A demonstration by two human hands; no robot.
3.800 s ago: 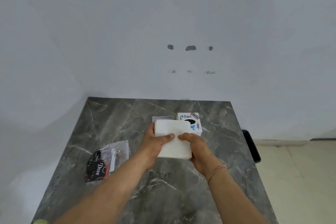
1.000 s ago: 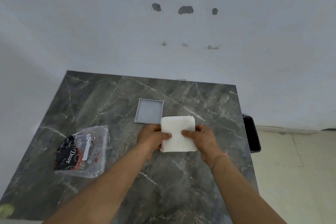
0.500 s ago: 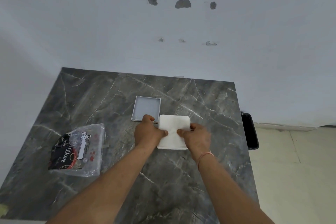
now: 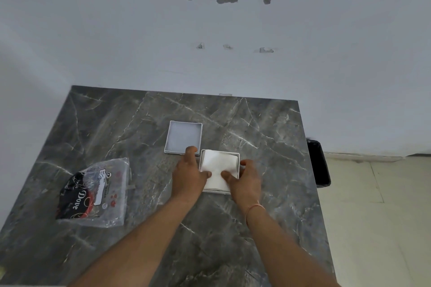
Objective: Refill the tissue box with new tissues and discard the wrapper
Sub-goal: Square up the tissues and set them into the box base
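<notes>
A white stack of tissues (image 4: 219,166) sits inside a square white tissue box (image 4: 238,158) at the middle of the marble table; only the box's thin rim shows around it. My left hand (image 4: 189,175) is at the box's left side and my right hand (image 4: 246,178) at its right side. Both thumbs press on the near part of the stack, and the fingers reach down along the sides. A grey square lid (image 4: 183,137) lies flat just behind and to the left of the box. The clear plastic wrapper (image 4: 93,193) with black and red print lies at the table's left.
The grey marble table (image 4: 233,228) stands against a white wall. A black bin (image 4: 319,163) is on the floor by the table's right edge. Beige floor tiles lie further right.
Both hands have lowered the tissue stack from above the table down into the box, whose rim now shows around it. The wrapper and lid have not moved.
</notes>
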